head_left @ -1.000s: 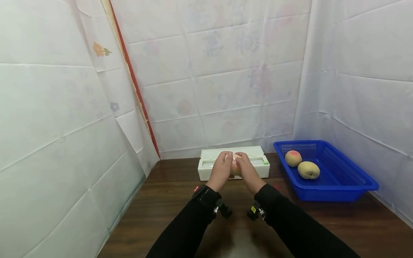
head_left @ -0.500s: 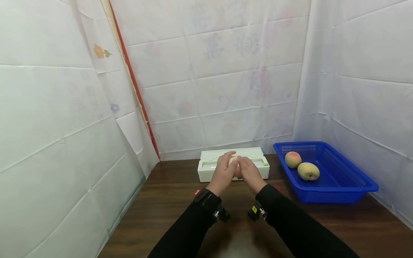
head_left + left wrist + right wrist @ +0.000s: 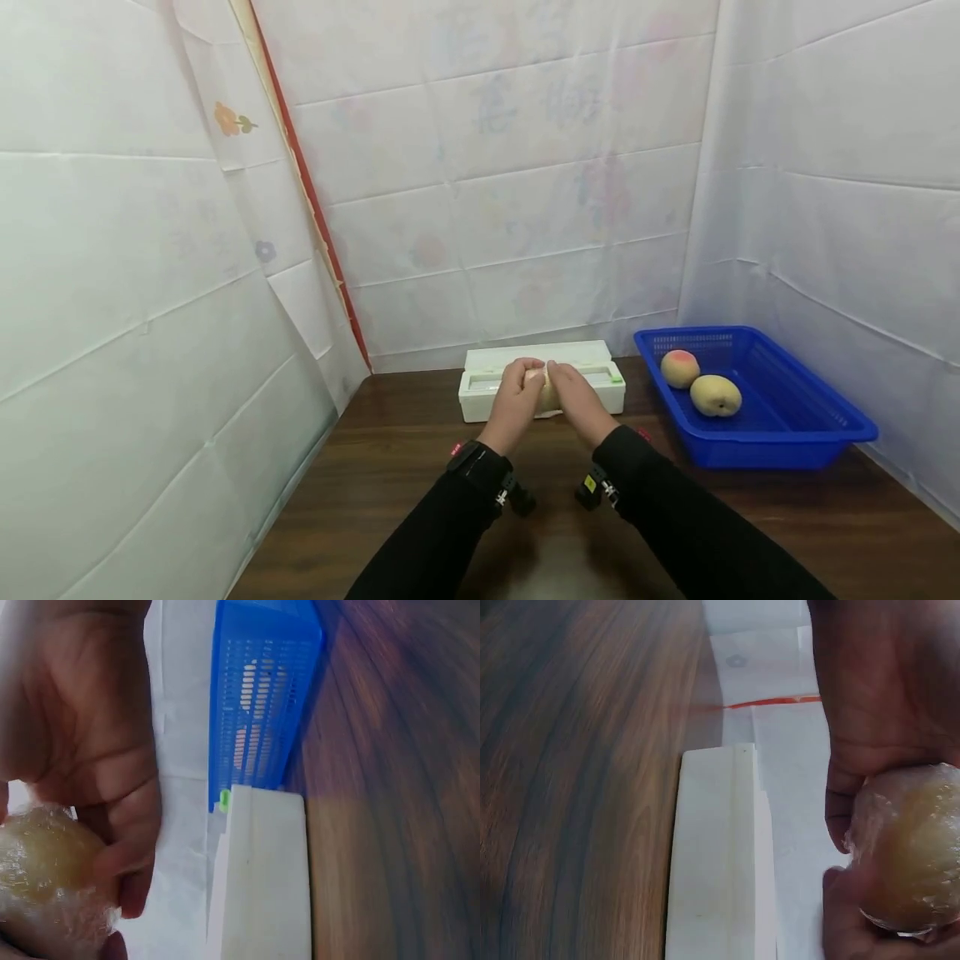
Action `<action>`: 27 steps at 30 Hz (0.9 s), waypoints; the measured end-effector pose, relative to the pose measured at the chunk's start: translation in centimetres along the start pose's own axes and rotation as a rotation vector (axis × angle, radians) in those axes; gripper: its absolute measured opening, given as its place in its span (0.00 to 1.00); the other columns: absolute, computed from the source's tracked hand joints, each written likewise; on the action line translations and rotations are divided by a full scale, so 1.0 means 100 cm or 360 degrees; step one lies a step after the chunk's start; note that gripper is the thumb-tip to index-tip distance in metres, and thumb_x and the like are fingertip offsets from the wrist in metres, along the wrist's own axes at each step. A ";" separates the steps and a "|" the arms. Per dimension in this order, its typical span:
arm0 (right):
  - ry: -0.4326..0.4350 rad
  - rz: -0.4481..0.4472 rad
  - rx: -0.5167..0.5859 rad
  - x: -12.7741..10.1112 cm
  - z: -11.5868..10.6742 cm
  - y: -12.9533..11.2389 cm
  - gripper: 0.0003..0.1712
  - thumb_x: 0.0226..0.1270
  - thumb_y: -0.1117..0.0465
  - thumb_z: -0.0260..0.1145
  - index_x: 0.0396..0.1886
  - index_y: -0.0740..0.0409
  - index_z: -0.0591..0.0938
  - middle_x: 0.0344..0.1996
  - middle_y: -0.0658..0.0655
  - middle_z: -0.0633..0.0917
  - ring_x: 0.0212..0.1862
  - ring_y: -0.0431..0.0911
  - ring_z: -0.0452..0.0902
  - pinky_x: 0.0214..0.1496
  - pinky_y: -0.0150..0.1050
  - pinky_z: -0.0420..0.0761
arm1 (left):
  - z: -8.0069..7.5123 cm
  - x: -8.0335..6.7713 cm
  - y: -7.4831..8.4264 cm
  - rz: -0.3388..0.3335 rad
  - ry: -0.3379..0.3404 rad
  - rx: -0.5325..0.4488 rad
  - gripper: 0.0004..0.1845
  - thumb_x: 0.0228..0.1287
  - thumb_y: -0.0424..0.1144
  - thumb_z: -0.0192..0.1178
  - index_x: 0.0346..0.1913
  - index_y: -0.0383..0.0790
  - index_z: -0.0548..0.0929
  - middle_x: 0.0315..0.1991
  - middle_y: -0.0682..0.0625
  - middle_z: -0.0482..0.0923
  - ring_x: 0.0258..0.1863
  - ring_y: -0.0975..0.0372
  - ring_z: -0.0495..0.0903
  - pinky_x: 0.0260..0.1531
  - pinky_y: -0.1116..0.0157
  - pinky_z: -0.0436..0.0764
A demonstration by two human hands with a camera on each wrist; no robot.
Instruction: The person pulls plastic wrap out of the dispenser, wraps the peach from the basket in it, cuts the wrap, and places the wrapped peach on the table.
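In the head view, a peach [image 3: 550, 397] wrapped in clear cling film sits between my two hands, in front of the white box. My left hand [image 3: 514, 410] curls round its left side, and my right hand [image 3: 581, 404] cups its right side. The wrist views show the shiny, crinkled film close around the pale yellow peach [image 3: 45, 859], with fingertips pressing against it. Part of the peach is hidden behind the fingers. Just beyond the hands stands a white cling film dispenser [image 3: 477, 407], its lid [image 3: 577, 352] raised at the back and a green piece at its right end.
A blue basket [image 3: 795, 454] stands to the right on the dark wooden table [image 3: 405, 483]. Inside it lie a pink-topped peach [image 3: 680, 369] and a yellow peach [image 3: 716, 396]. White sheeting [image 3: 525, 208] encloses the back and sides.
The peach has turned between my hands: its reddish side faced the head camera before, and a paler side shows now. My fingers have shifted over the film. Basket and dispenser stay put.
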State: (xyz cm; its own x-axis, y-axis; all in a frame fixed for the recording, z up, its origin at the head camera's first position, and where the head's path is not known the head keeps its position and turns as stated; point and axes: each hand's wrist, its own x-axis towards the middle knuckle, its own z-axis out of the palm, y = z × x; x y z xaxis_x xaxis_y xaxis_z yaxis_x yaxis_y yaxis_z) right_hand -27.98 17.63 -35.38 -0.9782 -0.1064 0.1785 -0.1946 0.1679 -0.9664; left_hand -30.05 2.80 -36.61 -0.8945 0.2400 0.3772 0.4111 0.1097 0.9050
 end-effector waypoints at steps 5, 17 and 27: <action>0.0015 -0.0046 -0.0011 0.003 0.001 0.002 0.32 0.91 0.45 0.40 0.84 0.53 0.61 0.67 0.66 0.75 0.48 0.47 0.78 0.54 0.45 0.80 | 0.002 0.002 0.001 -0.0028 -0.0029 -0.0029 0.29 0.87 0.50 0.43 0.79 0.37 0.62 0.70 0.38 0.69 0.56 0.57 0.77 0.52 0.63 0.79; 0.0003 -0.0103 0.0030 0.002 0.000 0.003 0.30 0.92 0.50 0.41 0.84 0.54 0.59 0.75 0.65 0.69 0.58 0.53 0.77 0.58 0.48 0.79 | -0.006 0.002 0.004 -0.0169 0.0022 -0.0144 0.30 0.86 0.53 0.47 0.78 0.37 0.68 0.67 0.34 0.74 0.53 0.55 0.81 0.51 0.56 0.87; 0.0007 -0.0048 0.0019 0.000 -0.003 0.008 0.29 0.92 0.48 0.43 0.82 0.53 0.63 0.70 0.66 0.74 0.52 0.52 0.78 0.56 0.53 0.82 | -0.011 -0.003 0.000 -0.0202 0.0002 -0.0152 0.28 0.85 0.51 0.52 0.74 0.36 0.76 0.64 0.34 0.81 0.48 0.57 0.85 0.47 0.51 0.91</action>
State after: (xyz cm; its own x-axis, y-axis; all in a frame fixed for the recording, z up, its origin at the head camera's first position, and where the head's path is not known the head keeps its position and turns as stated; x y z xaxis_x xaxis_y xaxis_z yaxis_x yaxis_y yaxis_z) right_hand -28.12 18.08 -36.07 -0.9721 -0.1069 0.2086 -0.2234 0.1526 -0.9627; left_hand -30.02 1.69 -36.50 -0.9385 0.2285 0.2587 0.2760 0.0467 0.9600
